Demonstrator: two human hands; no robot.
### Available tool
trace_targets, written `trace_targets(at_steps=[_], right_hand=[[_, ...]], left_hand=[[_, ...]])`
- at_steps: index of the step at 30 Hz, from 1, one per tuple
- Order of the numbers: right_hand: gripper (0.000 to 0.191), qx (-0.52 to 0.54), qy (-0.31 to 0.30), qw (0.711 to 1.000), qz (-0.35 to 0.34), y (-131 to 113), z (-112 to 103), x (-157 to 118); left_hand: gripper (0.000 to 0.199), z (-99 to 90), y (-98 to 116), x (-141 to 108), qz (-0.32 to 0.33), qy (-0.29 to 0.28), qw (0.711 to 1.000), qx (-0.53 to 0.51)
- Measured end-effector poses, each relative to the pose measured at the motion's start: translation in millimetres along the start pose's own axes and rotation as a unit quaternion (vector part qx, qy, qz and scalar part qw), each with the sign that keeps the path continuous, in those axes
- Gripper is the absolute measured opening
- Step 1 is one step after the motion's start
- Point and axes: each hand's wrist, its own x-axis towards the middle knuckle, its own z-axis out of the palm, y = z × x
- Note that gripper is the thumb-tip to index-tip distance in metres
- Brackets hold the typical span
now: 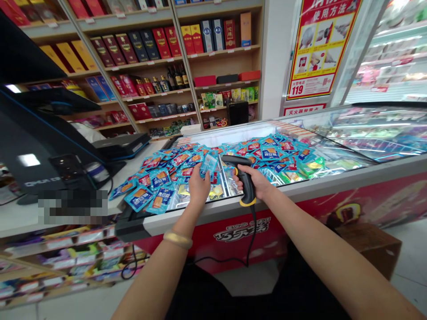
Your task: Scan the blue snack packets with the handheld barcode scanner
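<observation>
My left hand (199, 184) holds a small light-blue snack packet (208, 165) upright, its printed back facing me. Just to the right, my right hand (255, 180) is wrapped round the grip of a black and yellow barcode scanner (247, 189). The scanner's head points left toward the packet, with a small gap between them. A black cable (254, 231) hangs from its handle. Many blue and red packets (161, 179) lie heaped on the glass top of a freezer, beneath and around both hands.
The red-fronted freezer (207, 240) has a grey rim and stretches to the right. A checkout terminal (30, 146) stands on the left counter (20, 224). Shelves with boxes and bottles (176, 78) line the back. A brown box (370, 249) sits on the floor at right.
</observation>
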Motion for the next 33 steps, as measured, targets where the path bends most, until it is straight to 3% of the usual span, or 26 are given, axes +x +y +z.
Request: trace_targets(at_steps=[7,23,27,33], right_hand=[[0.018,-0.020,-0.022,0.999,0.012,1,-2,1],[0.018,0.008,-0.002,1.000,0.002,-1,-1,2],[0.018,0.038,0.017,0.999,-0.022,-11,-11,-2],[0.017,0.054,0.085,0.990,-0.098,-50,-49,-22]], left_hand=[[0.043,0.8,-1,0,0.008,-0.012,1.000,0.002],[0.042,-0.9,2,-2,0.035,-0.023,0.999,0.027],[0.040,8.6,20,3,0.090,-0.048,0.995,0.019],[0.041,47.4,80,16,0.155,-0.099,0.983,0.021]])
